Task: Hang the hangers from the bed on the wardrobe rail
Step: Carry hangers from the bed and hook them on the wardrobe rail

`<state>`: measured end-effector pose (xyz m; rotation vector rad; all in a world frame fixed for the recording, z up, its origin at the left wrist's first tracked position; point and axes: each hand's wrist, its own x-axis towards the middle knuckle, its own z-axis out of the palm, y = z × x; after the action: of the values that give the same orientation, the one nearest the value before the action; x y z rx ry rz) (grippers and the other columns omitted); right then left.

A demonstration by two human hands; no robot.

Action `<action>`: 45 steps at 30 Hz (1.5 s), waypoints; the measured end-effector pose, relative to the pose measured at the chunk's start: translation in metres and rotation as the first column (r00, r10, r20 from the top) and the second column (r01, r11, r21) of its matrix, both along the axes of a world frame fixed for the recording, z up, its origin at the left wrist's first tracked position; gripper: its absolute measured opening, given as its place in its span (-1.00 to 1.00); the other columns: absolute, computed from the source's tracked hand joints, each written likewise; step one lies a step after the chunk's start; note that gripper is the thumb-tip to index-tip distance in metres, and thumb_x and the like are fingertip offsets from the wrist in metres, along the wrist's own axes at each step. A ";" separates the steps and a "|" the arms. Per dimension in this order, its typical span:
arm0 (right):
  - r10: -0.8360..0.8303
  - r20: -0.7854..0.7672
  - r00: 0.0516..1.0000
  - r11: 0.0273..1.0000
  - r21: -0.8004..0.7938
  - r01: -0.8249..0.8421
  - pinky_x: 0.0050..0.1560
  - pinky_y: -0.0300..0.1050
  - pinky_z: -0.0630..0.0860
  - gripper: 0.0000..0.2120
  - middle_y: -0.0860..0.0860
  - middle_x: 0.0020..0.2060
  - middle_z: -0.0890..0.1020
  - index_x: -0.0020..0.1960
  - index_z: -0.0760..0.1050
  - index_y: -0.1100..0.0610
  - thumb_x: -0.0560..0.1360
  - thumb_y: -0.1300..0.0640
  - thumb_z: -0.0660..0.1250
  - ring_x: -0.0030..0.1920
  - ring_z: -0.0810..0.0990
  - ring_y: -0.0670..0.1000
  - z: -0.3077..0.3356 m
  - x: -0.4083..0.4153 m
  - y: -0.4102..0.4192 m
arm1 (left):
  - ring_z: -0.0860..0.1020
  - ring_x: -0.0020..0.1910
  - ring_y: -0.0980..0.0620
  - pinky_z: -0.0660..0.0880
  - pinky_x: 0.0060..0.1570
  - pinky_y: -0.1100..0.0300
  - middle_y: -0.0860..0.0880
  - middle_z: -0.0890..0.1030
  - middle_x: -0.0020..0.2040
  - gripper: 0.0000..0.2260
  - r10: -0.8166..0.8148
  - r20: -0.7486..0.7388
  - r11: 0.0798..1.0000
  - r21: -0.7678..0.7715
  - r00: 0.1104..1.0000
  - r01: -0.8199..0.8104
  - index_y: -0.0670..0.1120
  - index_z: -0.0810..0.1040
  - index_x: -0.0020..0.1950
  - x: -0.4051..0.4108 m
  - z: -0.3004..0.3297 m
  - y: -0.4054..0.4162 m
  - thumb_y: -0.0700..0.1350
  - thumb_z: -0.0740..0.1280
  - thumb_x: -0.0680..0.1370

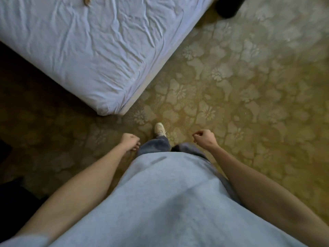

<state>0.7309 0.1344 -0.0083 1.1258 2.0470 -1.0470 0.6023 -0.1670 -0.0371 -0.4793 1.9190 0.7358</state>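
Observation:
The bed (92, 56) with a wrinkled white sheet fills the upper left, its corner pointing toward me. A brown wooden hanger (87, 0) shows only as a small piece at the top edge of the bed. My left hand (130, 140) hangs at my side with loosely curled fingers and holds nothing. My right hand (203, 138) is likewise loosely curled and holds nothing. Both hands are well short of the bed, over the carpet. No wardrobe or rail is in view.
A yellow-brown floral carpet (240, 90) covers the floor to the right and ahead. One white shoe (159, 129) steps forward near the bed corner. A dark object (229, 6) stands at the top right. Dark shapes (10, 198) sit at the left edge.

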 end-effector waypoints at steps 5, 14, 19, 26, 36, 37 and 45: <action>-0.175 0.027 0.984 0.984 0.047 0.174 -0.04 0.02 0.65 -0.79 0.03 -0.25 0.72 -0.04 0.70 0.13 0.52 0.19 0.28 -0.16 0.68 0.05 0.012 -0.038 0.065 | 0.56 -0.45 0.09 0.50 -0.50 0.31 -0.11 0.65 -0.25 -0.85 -0.125 -0.099 0.976 0.167 0.987 0.140 -0.25 0.65 -0.01 -0.116 0.014 0.139 -0.21 0.31 0.61; -0.341 0.210 0.916 0.939 0.038 0.341 -0.45 -0.27 0.45 -0.80 0.04 -0.37 0.65 -0.10 0.68 0.27 0.56 0.18 0.33 -0.38 0.56 -0.01 -0.011 -0.104 0.178 | 0.65 -0.25 0.04 0.55 -0.32 0.24 -0.06 0.67 -0.17 -0.86 -0.328 -0.158 0.921 0.167 0.931 0.353 -0.14 0.63 0.03 -0.258 0.010 0.293 -0.14 0.29 0.65; -0.270 0.245 0.931 0.960 -0.001 0.279 -0.32 -0.18 0.47 -0.77 0.15 -0.23 0.73 -0.15 0.70 0.24 0.53 0.11 0.36 -0.23 0.65 0.08 -0.011 -0.205 0.247 | 0.56 -0.41 0.06 0.49 -0.48 0.28 -0.10 0.63 -0.25 -0.82 -0.264 -0.072 0.961 0.068 0.962 0.268 -0.14 0.58 -0.13 -0.318 0.019 0.301 -0.19 0.26 0.64; 0.029 0.116 0.993 0.995 -0.095 -0.018 -0.29 -0.17 0.59 -0.80 0.11 -0.23 0.71 -0.07 0.67 0.22 0.59 0.13 0.33 -0.30 0.63 0.03 -0.006 -0.419 0.292 | 0.55 -0.50 0.10 0.48 -0.48 0.28 -0.12 0.65 -0.29 -0.77 0.088 -0.106 0.996 -0.006 0.990 -0.089 -0.16 0.60 -0.25 -0.395 0.024 0.275 -0.18 0.31 0.61; 0.321 -0.003 0.947 0.941 -0.110 -0.320 -0.28 -0.16 0.59 -0.83 0.07 -0.24 0.70 0.04 0.65 0.19 0.59 0.15 0.30 -0.30 0.63 -0.01 -0.006 -0.666 0.264 | 0.64 -0.29 -0.08 0.59 -0.28 0.14 -0.18 0.70 -0.22 -0.82 0.436 0.023 0.900 -0.006 0.900 -0.436 -0.26 0.67 -0.15 -0.455 -0.014 0.240 -0.21 0.33 0.56; 0.351 0.017 0.936 0.931 -0.112 -0.347 -0.29 -0.17 0.57 -0.82 0.05 -0.25 0.70 0.06 0.65 0.20 0.59 0.15 0.30 -0.30 0.63 -0.01 -0.008 -0.678 0.261 | 0.65 -0.29 -0.09 0.61 -0.26 0.12 -0.17 0.71 -0.23 -0.83 0.473 0.032 0.881 -0.009 0.880 -0.473 -0.26 0.67 -0.15 -0.463 -0.019 0.238 -0.22 0.32 0.55; 0.525 0.197 0.828 0.850 -0.150 -0.504 -0.29 -0.12 0.58 -0.80 0.11 -0.26 0.69 0.04 0.64 0.31 0.58 0.21 0.31 -0.35 0.61 0.04 -0.024 -0.770 0.250 | 0.65 -0.24 -0.04 0.57 -0.26 0.18 -0.16 0.70 -0.18 -0.81 0.662 0.076 0.744 0.059 0.746 -0.666 -0.22 0.66 -0.08 -0.553 -0.026 0.249 -0.16 0.29 0.59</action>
<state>-0.0391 0.3846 -0.0325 0.5548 1.9308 -0.6880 0.0497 0.0823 -0.0626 -1.1567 1.6425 1.2405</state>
